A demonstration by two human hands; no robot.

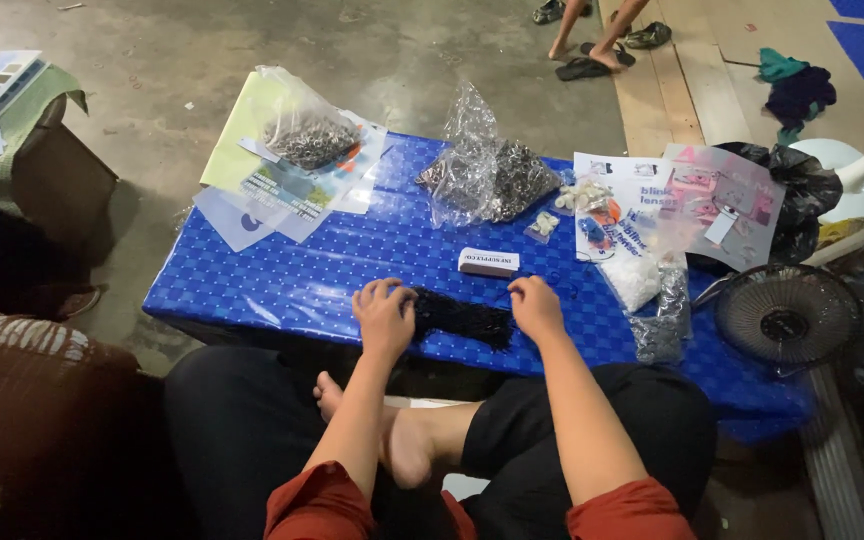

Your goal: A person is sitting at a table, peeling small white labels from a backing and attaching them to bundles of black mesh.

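Lying near the front edge of the blue checked counter (282, 270) is a heap of thin black cords (460, 318), w/ both hands on it: left hand (385, 318) at its left end, right hand (535, 306) at its right, fingers curled down; can't tell if either grip is closed on strands. Looks light, limp, tangle-prone; prob. best pinched at an end. Just behind: small white box (489, 262). Further back: clear bags of metal bits (482, 170), printed sheets (642, 190). Black fan (787, 315) stands right.
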